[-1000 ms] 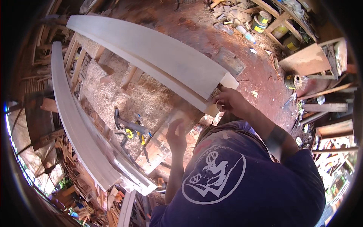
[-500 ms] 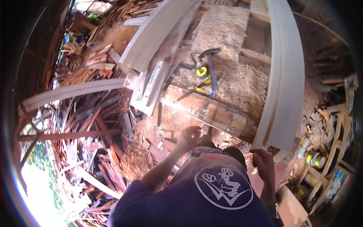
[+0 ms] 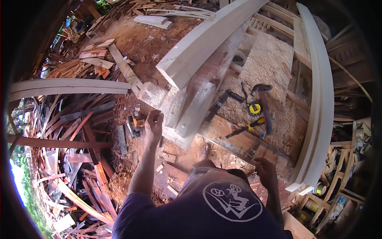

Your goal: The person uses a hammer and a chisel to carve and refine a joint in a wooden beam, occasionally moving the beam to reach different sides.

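Observation:
My left hand (image 3: 154, 124) is raised beside the near ends of the stacked wooden beams (image 3: 196, 111), its fingers loosely curled with nothing seen in them. My right hand (image 3: 265, 171) hangs near my waist, fingers bent in and apparently holding nothing, close to the near edge of the workbench plank (image 3: 242, 141). On the sawdust-covered bench lie a hammer (image 3: 265, 107), a yellow and black tape measure (image 3: 253, 108), a yellow-handled chisel-like tool (image 3: 246, 127) and a dark square-shaped tool (image 3: 225, 102). A thick curved board (image 3: 207, 44) rests on top of the beams.
A long grooved curved board (image 3: 320, 103) runs along the bench's right side. Scrap wood (image 3: 79, 155) is heaped on the left, with another curved board (image 3: 71, 88) above it. A wooden rack (image 3: 340, 175) with cans and scraps stands at right. Offcuts litter the ground.
My left hand has moved left and forward, away from my waist to beside the beam ends. The view has shifted left, so the bench and tools appear farther right. My right hand stays near my waist.

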Demonstrator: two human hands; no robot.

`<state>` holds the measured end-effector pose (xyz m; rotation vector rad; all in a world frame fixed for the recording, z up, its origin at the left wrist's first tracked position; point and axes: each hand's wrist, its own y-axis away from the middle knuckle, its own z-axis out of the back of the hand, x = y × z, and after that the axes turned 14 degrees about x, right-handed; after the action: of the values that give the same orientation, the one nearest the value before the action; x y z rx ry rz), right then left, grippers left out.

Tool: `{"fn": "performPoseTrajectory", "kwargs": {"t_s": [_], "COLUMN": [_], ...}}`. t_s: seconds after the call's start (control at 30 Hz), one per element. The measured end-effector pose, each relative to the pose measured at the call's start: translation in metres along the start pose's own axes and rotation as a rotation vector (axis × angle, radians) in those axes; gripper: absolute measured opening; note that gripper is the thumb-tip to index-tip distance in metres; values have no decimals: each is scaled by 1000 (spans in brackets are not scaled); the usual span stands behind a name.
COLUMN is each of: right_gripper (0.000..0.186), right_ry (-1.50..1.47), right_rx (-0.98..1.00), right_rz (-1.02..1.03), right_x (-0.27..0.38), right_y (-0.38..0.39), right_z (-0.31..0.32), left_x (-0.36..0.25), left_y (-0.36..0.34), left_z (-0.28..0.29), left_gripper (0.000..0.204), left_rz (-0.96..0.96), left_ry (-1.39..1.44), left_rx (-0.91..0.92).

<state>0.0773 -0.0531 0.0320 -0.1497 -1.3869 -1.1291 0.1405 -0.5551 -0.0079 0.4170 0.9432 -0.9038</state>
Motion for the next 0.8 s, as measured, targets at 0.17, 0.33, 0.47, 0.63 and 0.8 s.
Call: {"fn": "performPoseTrajectory", "kwargs": {"t_s": [0.17, 0.33, 0.47, 0.63, 0.8], "right_gripper": [32, 32, 31, 31, 31], "right_ry": [140, 248, 284, 342, 207], "right_rx": [-8, -1, -26, -84, -104], "right_rz": [38, -89, -142, -125, -60], "right_x": [43, 60, 63, 62, 54], "right_y": [-29, -27, -27, -34, -31], "right_z": [-67, -94, -94, -92, -92], "left_x": [18, 22, 17, -13, -51], "left_y": [-53, -77, -92, -131, -181], "left_z": [21, 16, 8, 17, 18], "left_gripper": [30, 48, 54, 63, 79], "left_rz": [-61, -49, -76, -299, -353], "left_ry": [-7, 136, 120, 2, -67], "left_rx": [143, 228, 251, 234, 310]}}
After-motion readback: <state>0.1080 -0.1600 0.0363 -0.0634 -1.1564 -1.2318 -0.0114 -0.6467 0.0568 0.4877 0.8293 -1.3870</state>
